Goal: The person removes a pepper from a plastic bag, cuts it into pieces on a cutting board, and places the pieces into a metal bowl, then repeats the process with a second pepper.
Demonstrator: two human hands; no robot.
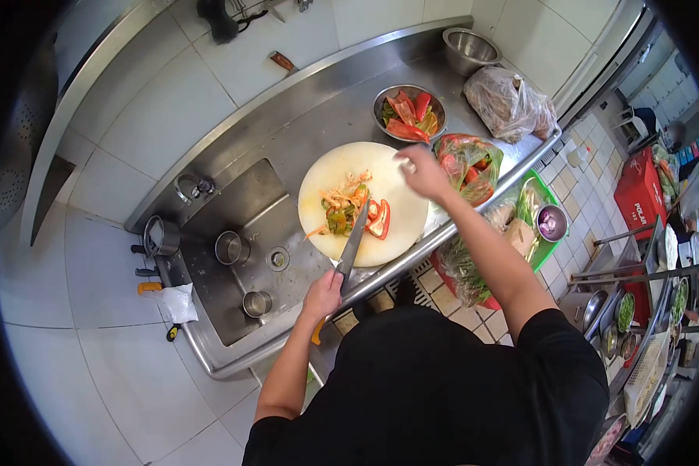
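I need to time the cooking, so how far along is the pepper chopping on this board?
Done: cut red pepper pieces sit in the metal bowl. In hand: the left hand holds the knife over a red pepper piece and trimmings on the white cutting board, while the right hand is at its far edge. Left: the plastic bag beside the board holds more peppers.

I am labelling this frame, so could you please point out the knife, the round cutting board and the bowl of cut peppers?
knife [355,237]: head view, middle of the blade.
round cutting board [326,175]: head view, bare upper-left surface.
bowl of cut peppers [376,109]: head view, left metal rim.
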